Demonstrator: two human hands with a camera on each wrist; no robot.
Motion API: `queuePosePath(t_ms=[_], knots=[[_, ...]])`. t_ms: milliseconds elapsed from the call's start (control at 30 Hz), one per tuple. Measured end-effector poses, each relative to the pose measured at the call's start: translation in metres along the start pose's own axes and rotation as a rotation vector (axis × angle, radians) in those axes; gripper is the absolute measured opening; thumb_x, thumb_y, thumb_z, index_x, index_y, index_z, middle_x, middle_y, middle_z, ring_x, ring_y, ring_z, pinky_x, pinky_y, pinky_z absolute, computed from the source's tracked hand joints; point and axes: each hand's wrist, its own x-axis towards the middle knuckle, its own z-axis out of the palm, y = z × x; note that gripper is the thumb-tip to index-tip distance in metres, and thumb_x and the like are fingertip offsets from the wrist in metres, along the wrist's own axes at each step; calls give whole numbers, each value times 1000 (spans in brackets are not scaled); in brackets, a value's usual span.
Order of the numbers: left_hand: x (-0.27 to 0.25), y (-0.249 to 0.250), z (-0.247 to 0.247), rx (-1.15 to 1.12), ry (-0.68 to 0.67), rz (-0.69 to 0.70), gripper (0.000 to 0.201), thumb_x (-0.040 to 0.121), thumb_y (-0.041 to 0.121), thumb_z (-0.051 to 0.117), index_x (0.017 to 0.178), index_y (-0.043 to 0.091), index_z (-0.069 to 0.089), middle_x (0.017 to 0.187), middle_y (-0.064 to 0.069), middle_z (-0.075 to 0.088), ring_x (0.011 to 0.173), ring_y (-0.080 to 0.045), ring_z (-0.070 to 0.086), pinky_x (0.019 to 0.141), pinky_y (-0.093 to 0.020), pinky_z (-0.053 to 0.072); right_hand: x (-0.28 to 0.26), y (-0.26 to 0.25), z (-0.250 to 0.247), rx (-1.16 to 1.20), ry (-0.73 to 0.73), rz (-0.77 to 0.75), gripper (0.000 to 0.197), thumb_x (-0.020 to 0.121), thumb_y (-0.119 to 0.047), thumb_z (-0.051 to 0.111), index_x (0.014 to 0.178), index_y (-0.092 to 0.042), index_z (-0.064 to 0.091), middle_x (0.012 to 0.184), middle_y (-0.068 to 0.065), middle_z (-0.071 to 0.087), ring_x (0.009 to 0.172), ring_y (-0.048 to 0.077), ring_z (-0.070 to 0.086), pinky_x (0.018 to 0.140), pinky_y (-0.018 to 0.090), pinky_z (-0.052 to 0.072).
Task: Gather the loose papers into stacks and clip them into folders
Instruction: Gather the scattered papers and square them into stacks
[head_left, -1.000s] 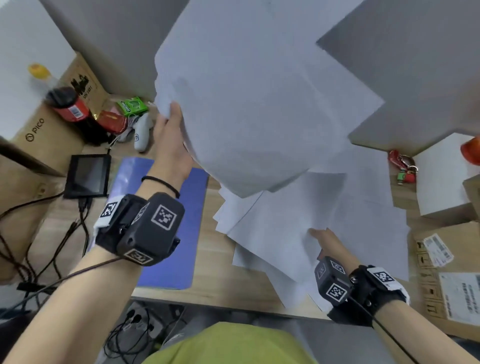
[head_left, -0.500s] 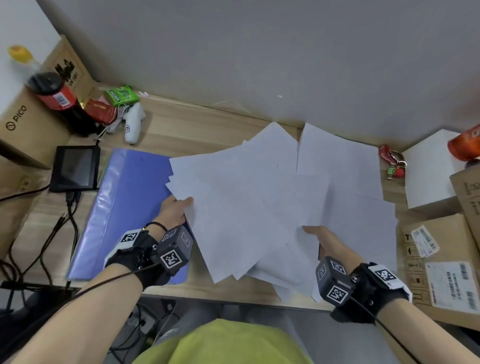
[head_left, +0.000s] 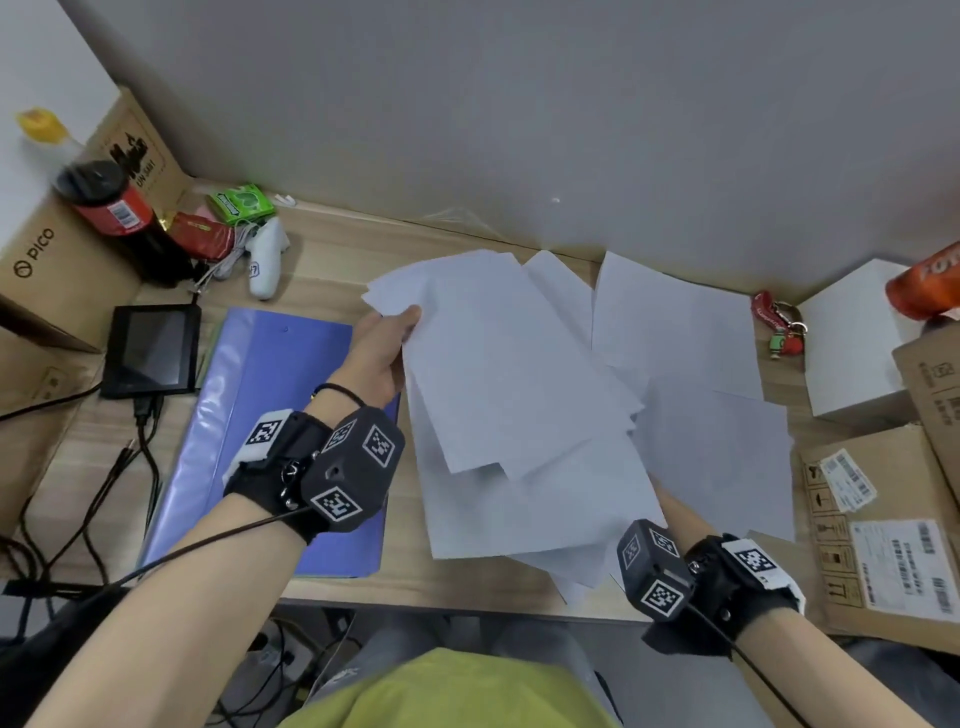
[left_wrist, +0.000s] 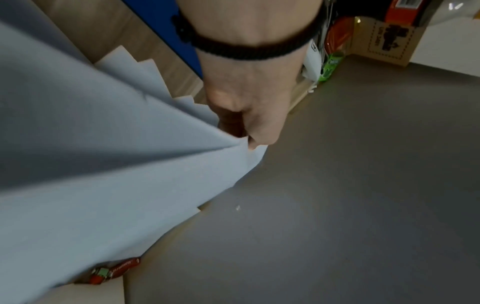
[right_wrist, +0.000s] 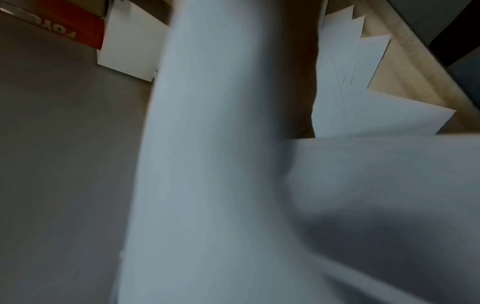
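Papers (head_left: 519, 374) are spread in an uneven fan across the middle and right of the wooden desk (head_left: 332, 249), with corners pointing several ways and edges not squared. A bundle of upper sheets is pinched at its far left corner by the left hand (head_left: 382, 353), thumb on top and fingers curled beneath; the wrist view confirms this pinch (left_wrist: 249, 123). The right hand is hidden under the near right part of the pile, so it cannot be told how far it is open or what it holds. Several sheets (head_left: 675, 322) lie flat on the desk nearer the wall, outside the gripped bundle. A blue folder (head_left: 270, 415) lies closed to the left, just beside the pile and partly under the left wrist. Gathering is judged to be at an early stage: no squared stack is formed, and nothing is clipped into the folder.
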Motion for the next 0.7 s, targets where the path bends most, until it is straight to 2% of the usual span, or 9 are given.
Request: queuePosePath(t_ms=[33, 100, 200, 267, 333, 467, 567, 600, 700], knots=[[2, -6, -6, 4, 60, 2, 28, 96, 6, 55, 123, 6, 57, 113, -8, 68, 94, -23, 69, 77, -37, 58, 0, -3, 1, 74, 2, 20, 47, 99, -23, 43, 145, -26, 35, 110, -4, 54, 91, 16, 56, 66, 11, 50], [7, -26, -25, 69, 138, -11, 35, 96, 4, 55, 130, 3, 53, 122, -11, 64, 102, -27, 66, 87, -42, 54, 7, -3, 1, 106, -66, 55, 37, 100, 4, 35, 137, 6, 41, 103, 3, 52, 72, 11, 61, 48, 7, 46], [8, -56, -54, 189, 154, -131, 35, 95, 3, 56, 130, 4, 53, 125, -12, 61, 100, -29, 63, 85, -44, 52, 24, -5, 6, 81, -49, 92, 25, 98, -21, 51, 110, 0, 59, 79, 6, 67, 50, 5, 67, 52, 15, 51], [9, -72, -67, 239, 122, -210, 31, 92, 3, 60, 123, 7, 57, 126, -13, 62, 111, -33, 61, 94, -49, 50, 32, -2, 4, 77, -11, 97, 27, 99, -18, 43, 92, 2, 59, 56, 7, 67, 42, 15, 64, 42, 15, 47], [6, -79, -67, 257, 109, -224, 29, 90, 0, 62, 117, 9, 59, 124, -11, 62, 112, -33, 60, 99, -51, 47, 30, -6, 7, 73, -17, 108, 33, 100, -17, 40, 83, 0, 61, 58, 12, 67, 43, 19, 65, 38, 16, 45], [-3, -83, -52, 233, 89, -174, 35, 88, -6, 63, 121, 2, 54, 119, -11, 61, 102, -30, 59, 90, -45, 49, 26, -3, 10, 117, -12, 132, 46, 98, -51, 36, 108, -12, 59, 75, 8, 73, 65, 24, 70, 52, 29, 51], [-6, -84, -40, 229, -7, -194, 50, 84, -6, 67, 131, -1, 50, 130, -15, 60, 105, -33, 62, 84, -44, 51, 22, 1, 13, -63, -54, 190, 94, 67, -76, 62, 136, -16, 45, 84, 4, 72, 72, 28, 67, 62, 32, 51], [-7, -85, -36, 227, -37, -202, 53, 83, -5, 68, 132, 1, 49, 131, -16, 60, 106, -33, 63, 82, -43, 53, 25, 4, 13, -183, -73, 183, 106, 60, -77, 67, 140, -14, 39, 85, 2, 70, 70, 26, 63, 62, 31, 49], [-11, -86, -23, 236, -144, -237, 54, 84, 2, 70, 133, 7, 50, 128, -10, 63, 110, -28, 63, 80, -39, 55, 29, 13, 13, -290, -36, 155, 91, 66, -52, 81, 128, 3, 45, 93, 10, 61, 54, 18, 61, 53, 26, 51]])
